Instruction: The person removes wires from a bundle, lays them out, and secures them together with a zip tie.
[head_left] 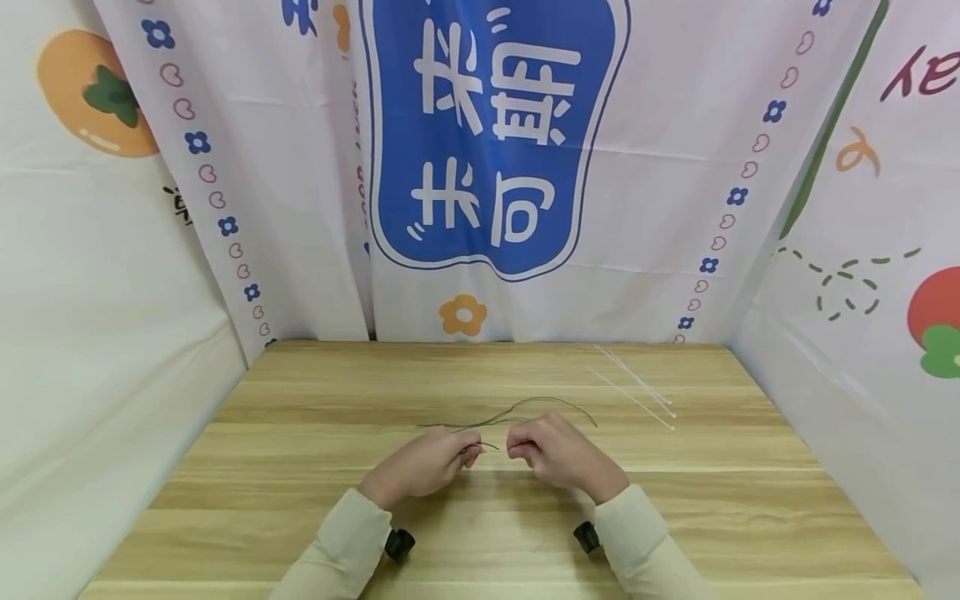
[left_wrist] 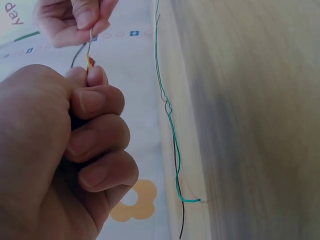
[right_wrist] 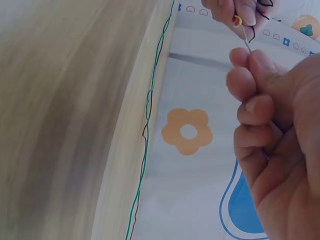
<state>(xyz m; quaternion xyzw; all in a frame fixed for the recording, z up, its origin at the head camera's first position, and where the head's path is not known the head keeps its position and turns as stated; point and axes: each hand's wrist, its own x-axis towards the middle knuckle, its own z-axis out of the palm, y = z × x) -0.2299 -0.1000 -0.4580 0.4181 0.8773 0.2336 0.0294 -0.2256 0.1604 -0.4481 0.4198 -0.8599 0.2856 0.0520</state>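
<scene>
My left hand (head_left: 427, 462) pinches a small bunch of thin wires, its other fingers curled in. Yellow wire (left_wrist: 88, 61) with a bit of red shows at its fingertips, and a black wire (right_wrist: 252, 34) sticks out beside it. Facing it, a little apart, my right hand (head_left: 558, 450) pinches a thin whitish strand (right_wrist: 247, 44) between thumb and forefinger. That strand spans the gap between both hands; whether it is a wire or a tie is unclear. The rest of the bunch is hidden in the left palm.
Just beyond the hands, a green wire (left_wrist: 172, 130) and a dark wire (head_left: 558, 399) lie loosely twisted on the wooden table (head_left: 300, 517). Thin white cable ties (head_left: 632, 397) lie at the back right. Printed cloth (head_left: 645, 217) hangs behind and at both sides.
</scene>
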